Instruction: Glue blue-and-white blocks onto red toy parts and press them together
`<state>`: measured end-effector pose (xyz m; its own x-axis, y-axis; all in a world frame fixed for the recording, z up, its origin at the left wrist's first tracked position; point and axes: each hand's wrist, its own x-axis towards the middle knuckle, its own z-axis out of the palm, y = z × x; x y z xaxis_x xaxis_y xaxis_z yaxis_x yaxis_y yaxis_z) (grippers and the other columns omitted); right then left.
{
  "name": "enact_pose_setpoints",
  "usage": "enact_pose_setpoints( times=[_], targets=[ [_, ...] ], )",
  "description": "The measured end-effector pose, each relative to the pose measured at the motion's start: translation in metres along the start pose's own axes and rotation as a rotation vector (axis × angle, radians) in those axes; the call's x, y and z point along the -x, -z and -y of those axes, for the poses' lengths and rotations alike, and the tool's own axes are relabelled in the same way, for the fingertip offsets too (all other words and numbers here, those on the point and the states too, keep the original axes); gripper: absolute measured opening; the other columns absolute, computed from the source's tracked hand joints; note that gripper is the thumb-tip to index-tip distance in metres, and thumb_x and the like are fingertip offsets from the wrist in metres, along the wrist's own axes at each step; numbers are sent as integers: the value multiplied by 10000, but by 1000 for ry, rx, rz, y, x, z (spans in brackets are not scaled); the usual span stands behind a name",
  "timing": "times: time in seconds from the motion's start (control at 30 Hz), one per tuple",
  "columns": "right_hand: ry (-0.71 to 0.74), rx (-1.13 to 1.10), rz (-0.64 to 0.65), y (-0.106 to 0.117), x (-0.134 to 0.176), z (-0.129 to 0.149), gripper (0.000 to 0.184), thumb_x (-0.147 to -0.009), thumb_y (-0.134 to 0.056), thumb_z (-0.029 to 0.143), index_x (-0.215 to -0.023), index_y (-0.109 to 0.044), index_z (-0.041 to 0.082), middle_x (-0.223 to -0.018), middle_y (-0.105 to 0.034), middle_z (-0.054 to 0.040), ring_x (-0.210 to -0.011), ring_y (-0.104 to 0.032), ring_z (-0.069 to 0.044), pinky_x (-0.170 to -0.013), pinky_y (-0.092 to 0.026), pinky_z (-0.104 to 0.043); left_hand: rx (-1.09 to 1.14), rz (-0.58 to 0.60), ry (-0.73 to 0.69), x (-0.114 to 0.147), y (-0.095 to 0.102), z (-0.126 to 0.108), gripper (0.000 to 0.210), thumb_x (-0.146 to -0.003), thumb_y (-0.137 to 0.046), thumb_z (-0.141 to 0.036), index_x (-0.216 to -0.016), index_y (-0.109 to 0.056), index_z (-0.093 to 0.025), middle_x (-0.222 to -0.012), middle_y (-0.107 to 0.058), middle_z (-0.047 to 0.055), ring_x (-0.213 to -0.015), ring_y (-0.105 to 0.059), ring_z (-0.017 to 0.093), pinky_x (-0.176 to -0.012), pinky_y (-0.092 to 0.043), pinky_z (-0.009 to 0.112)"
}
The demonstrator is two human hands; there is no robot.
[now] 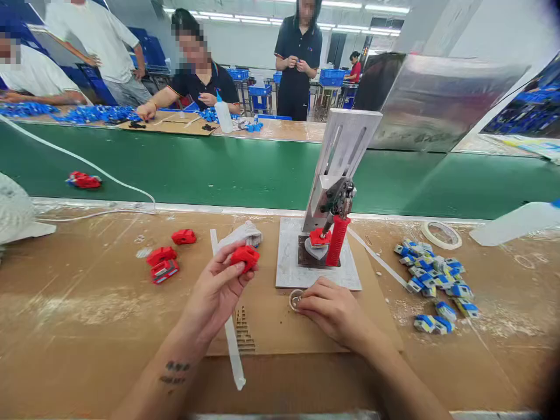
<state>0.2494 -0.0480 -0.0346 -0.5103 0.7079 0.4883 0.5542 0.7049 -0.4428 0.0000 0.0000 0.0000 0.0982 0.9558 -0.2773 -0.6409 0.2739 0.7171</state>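
Observation:
Raised over the cardboard, my left hand [223, 280] pinches a red toy car body [245, 257] between thumb and fingers. My right hand [328, 306] rests lower down, its fingertips together at the rim of a small round dish [296, 299] with tiny shiny bits in it. Whether those fingers have picked up one of the bits is hidden. Behind the dish stands a metal press fixture [321, 275] fitted with a toggle clamp [339, 201] and its red handle [336, 242]. Under the clamp's tip sits another red piece [319, 237] on a pale block.
Several red toy car bodies [163, 263] lie at left, near a crumpled white cloth [245, 233]. Blue, white and yellow pieces [433, 274] are heaped at right beside a tape roll [441, 234] and a bottle [516, 223]. Co-workers sit and stand beyond the green belt [196, 169].

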Motion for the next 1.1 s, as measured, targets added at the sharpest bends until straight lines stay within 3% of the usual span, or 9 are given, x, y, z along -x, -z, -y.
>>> enact_pose_setpoints(
  times=[0.17, 0.23, 0.37, 0.5, 0.7, 0.9, 1.03, 1.1],
  targets=[
    [-172, -136, -96, 2, 0, -5, 62, -916, -656, 140, -885, -668, 193, -808, -673, 1, -775, -609, -116, -684, -467, -233, 61, -47, 60, -5, 7, 22, 426, -533, -969, -357, -867, -791, -160, -945, -762, 84, -761, -715, 174, -624, -618, 235],
    [-250, -189, -136, 5, -1, -4, 59, -895, -673, 144, -861, -662, 191, -793, -677, 6, -741, -610, -102, -654, -456, -218, 33, -51, 9, -5, 10, 27, 403, -545, -968, -343, -871, -793, -183, -971, -769, 82, -761, -723, 167, -621, -614, 222],
    [-516, -344, -138, 8, -2, -2, 70, -852, -687, 214, -802, -649, 182, -705, -645, 4, -594, -530, -87, -531, -405, -207, 25, -4, -18, -3, 17, 31, 534, -534, -980, -286, -1030, -787, -233, -969, -775, 71, -858, -737, 135, -780, -600, 172],
    [-692, -499, -162, 8, 0, -5, 170, -812, -718, 316, -765, -637, 174, -727, -650, -29, -600, -527, -105, -535, -409, -225, -36, 26, -33, -4, 22, 33, 515, -458, -999, -229, -933, -799, -208, -915, -780, 61, -812, -732, 113, -768, -580, 130],
    [-735, -459, -124, 12, 4, -8, 262, -816, -716, 414, -758, -641, 170, -736, -663, -62, -609, -561, -125, -527, -420, -231, -91, 8, -31, 2, 18, 38, 451, -507, -983, -212, -901, -765, -188, -892, -765, 37, -778, -707, 98, -723, -567, 145],
    [-675, -414, -82, 9, 12, -21, 334, -852, -687, 495, -763, -639, 176, -748, -656, -72, -658, -609, -155, -544, -477, -235, -42, 28, -20, 2, 11, 45, 509, -535, -975, -216, -968, -712, -164, -935, -748, 29, -814, -703, 112, -747, -563, 198],
    [-675, -404, -10, 8, 17, -28, 282, -885, -683, 456, -809, -641, 188, -772, -648, -56, -687, -600, -145, -566, -477, -222, -64, 64, -32, 1, 14, 47, 546, -540, -966, -165, -1004, -678, -155, -941, -754, 33, -831, -708, 104, -768, -556, 182],
    [-644, -447, -59, 13, 18, -26, 227, -876, -715, 392, -800, -629, 196, -771, -648, -41, -686, -606, -132, -564, -476, -204, -107, 81, -49, 1, 15, 47, 537, -552, -954, -144, -1005, -665, -153, -962, -758, 35, -845, -717, 110, -785, -567, 187]
  ],
)
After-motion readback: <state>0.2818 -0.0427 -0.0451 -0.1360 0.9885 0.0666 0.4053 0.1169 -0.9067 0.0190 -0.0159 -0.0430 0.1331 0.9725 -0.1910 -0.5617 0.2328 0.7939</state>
